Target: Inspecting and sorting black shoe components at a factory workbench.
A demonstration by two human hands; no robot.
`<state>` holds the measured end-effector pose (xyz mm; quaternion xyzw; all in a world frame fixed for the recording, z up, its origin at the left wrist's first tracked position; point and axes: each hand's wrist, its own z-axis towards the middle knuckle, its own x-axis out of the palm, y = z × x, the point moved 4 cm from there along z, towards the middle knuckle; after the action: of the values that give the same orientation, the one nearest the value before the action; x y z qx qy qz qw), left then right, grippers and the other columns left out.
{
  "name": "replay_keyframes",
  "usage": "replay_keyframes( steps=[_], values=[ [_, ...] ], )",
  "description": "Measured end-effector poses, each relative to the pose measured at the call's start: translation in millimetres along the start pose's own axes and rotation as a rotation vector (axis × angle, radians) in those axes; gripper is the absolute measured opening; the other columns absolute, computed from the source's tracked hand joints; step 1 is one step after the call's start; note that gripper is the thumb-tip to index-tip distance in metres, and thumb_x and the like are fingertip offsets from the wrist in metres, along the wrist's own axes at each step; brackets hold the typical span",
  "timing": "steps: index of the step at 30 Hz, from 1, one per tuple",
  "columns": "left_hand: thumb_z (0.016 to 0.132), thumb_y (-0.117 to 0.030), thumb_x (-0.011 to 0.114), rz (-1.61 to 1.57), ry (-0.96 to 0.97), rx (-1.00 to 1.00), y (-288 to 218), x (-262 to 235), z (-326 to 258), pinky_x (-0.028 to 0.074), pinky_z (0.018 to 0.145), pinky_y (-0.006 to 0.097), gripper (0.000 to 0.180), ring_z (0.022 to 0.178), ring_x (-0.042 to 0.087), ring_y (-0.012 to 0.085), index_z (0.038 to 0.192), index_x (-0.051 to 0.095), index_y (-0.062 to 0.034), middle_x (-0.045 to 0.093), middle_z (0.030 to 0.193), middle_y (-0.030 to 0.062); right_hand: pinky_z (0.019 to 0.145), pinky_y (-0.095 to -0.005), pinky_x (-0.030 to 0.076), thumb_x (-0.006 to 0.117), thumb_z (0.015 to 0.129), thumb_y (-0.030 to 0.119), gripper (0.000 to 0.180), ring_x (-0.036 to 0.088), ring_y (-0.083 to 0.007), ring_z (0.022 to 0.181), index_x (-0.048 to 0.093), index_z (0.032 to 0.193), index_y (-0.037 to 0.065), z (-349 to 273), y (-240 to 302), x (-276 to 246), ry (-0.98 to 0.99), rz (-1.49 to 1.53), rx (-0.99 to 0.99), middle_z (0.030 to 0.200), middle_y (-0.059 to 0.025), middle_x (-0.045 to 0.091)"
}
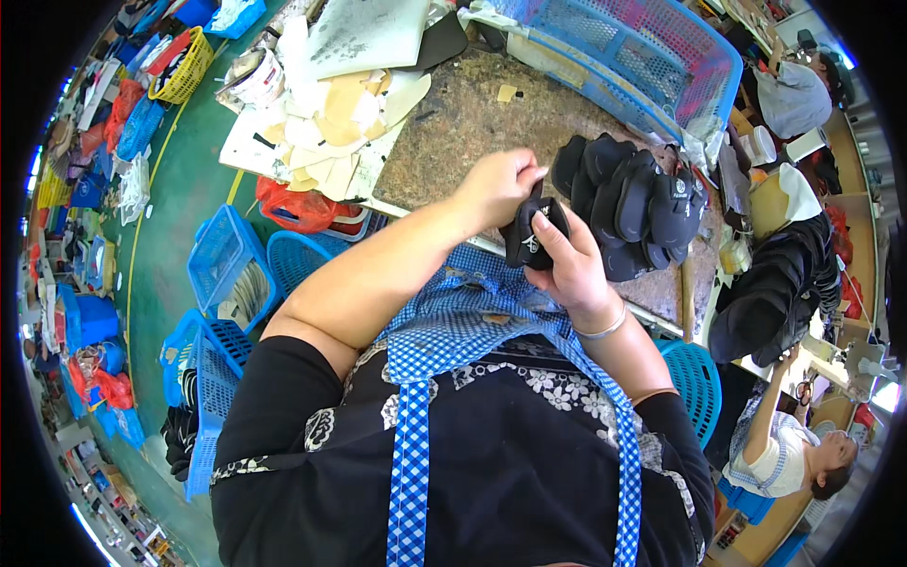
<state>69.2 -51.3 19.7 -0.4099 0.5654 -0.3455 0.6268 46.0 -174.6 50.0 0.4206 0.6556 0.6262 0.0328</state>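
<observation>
In front of my apron, my right hand (572, 260) is wrapped round a black padded shoe upper (529, 241) with a white print, its thumb pressing on the upper's face. My left hand (499, 184) is closed in a pinch just above it. A narrow dark edge or strip of the shoe upper runs up into those left fingers; their tips are partly hidden. Right beside my hands, a heap of similar black shoe uppers (628, 194) lies overlapped on the worn workbench (453, 132). Some of them bear white prints as well.
A large blue plastic basket (624, 57) stands at the bench's far side. Pale cut sheets (331, 123) are piled at the far left. Blue crates (231, 260) stand on the green floor to my left. At the right, a co-worker (784, 444) sits near more stacked black pieces (779, 288).
</observation>
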Motion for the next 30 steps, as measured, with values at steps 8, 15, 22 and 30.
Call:
replay_keyframes(
  steps=[8,15,22,30],
  values=[
    [0.089,-0.024,0.048,-0.535,0.123,-0.344,23,21,-14,0.041,0.051,0.025,0.022,0.058,0.049,0.009,0.084,0.054,-0.0029,0.053,0.068,0.0028,0.049,-0.0227,0.047,0.052,0.083,-0.001,0.015,0.055,-0.0131,0.057,0.044,0.096,0.0,-11,-12,-11,-0.217,-0.262,-0.357,0.082,-0.0083,0.055],
    [0.089,-0.023,0.045,-0.254,0.001,-0.274,2,-4,-15,0.04,0.051,0.025,0.022,0.056,0.048,0.0087,0.083,0.054,-0.0035,0.052,0.065,0.0032,0.057,-0.019,0.042,0.053,0.085,0.004,0.012,0.05,-0.0051,0.064,0.045,0.094,0.0,-11,-15,-14,-0.294,-0.276,-0.425,0.077,-0.0013,0.053],
    [0.088,-0.023,0.047,-0.357,-0.034,-0.223,4,-4,-13,0.04,0.052,0.025,0.023,0.056,0.047,0.009,0.082,0.055,-0.0026,0.052,0.061,0.0026,0.071,-0.0183,0.038,0.041,0.092,0.014,0.022,0.044,-0.0035,0.08,0.047,0.107,0.0,-6,-21,-10,-0.031,-0.358,-0.213,0.089,-0.0003,0.053],
    [0.083,-0.026,0.053,-0.178,0.073,-0.155,39,24,-9,0.042,0.056,0.034,0.027,0.058,0.054,0.0209,0.077,0.058,-0.0006,0.057,0.064,0.0142,0.07,-0.0196,0.043,0.051,0.086,0.028,0.045,0.052,-0.008,0.085,0.04,0.118,-0.002,-12,-22,-7,0.207,0.166,0.165,0.099,-0.0066,0.054]
  ],
)
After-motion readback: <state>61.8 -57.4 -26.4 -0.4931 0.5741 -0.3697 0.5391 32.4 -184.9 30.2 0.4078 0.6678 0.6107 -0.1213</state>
